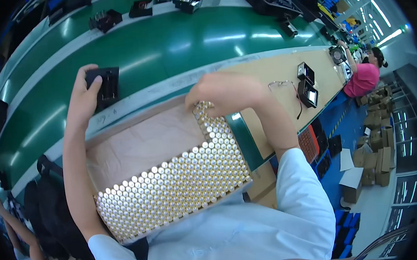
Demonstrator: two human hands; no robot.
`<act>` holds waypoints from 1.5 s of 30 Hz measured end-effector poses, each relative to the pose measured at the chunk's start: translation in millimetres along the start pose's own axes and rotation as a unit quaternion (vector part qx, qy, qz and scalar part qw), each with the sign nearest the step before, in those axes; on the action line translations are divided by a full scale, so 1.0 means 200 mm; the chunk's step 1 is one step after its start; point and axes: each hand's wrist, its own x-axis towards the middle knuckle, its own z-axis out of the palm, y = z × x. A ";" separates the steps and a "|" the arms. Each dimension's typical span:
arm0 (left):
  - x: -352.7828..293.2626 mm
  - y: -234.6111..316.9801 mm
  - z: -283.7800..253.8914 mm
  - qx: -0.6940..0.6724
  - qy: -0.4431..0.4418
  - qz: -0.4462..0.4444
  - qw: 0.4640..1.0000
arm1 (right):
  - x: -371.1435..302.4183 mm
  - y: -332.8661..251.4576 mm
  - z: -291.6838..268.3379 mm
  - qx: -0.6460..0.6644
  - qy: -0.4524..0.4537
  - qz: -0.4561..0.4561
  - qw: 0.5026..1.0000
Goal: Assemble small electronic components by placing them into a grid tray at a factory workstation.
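My left hand grips a black plastic case with slots in its face, held over the green conveyor belt. Below and between my arms sits an open cardboard box, tilted in view. Batteries stand upright in tight rows in its near part and up its right side. The far left of the box shows bare brown lining. At the far right corner my right hand reaches in, its fingers curled down at the batteries there. Whatever lies between those fingertips is hidden.
Black units stand beyond the belt. To the right, a tan worktable carries glasses and two black boxes. A person in a pink shirt works at its far end. Cardboard boxes are stacked at right.
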 end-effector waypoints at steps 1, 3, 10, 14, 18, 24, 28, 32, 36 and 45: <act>-0.01 0.01 0.01 0.018 0.005 0.006 1.000 | 0.01 0.00 0.02 -0.002 -0.005 0.005 1.000; -0.03 0.03 0.03 0.055 0.017 0.018 0.998 | 0.02 0.00 0.07 -0.008 -0.016 0.014 1.000; -0.04 0.06 0.01 0.030 0.008 -0.009 0.999 | 0.03 -0.06 0.05 -0.033 -0.078 0.096 0.992; -0.03 0.06 0.03 0.020 -0.001 0.005 1.000 | 0.03 -0.05 0.04 -0.083 -0.088 0.110 0.987; -0.03 0.08 0.01 0.017 -0.003 -0.001 1.000 | 0.05 -0.08 0.01 -0.089 -0.110 0.129 0.981; -0.04 0.07 0.02 0.014 0.005 -0.011 1.000 | 0.04 -0.09 0.01 -0.079 -0.111 0.126 0.983; -0.04 0.08 0.02 0.016 0.004 -0.007 1.000 | 0.03 -0.06 0.06 -0.046 -0.067 0.100 0.992; -0.03 0.09 0.01 0.057 0.000 0.017 0.998 | 0.04 -0.05 0.06 -0.048 -0.070 0.105 0.991; -0.03 0.11 0.01 0.052 -0.022 -0.021 0.998 | 0.04 -0.07 0.03 -0.070 -0.093 0.123 0.986; -0.02 0.08 0.03 0.039 -0.021 0.018 0.999 | 0.00 -0.08 0.01 -0.071 -0.091 0.132 0.985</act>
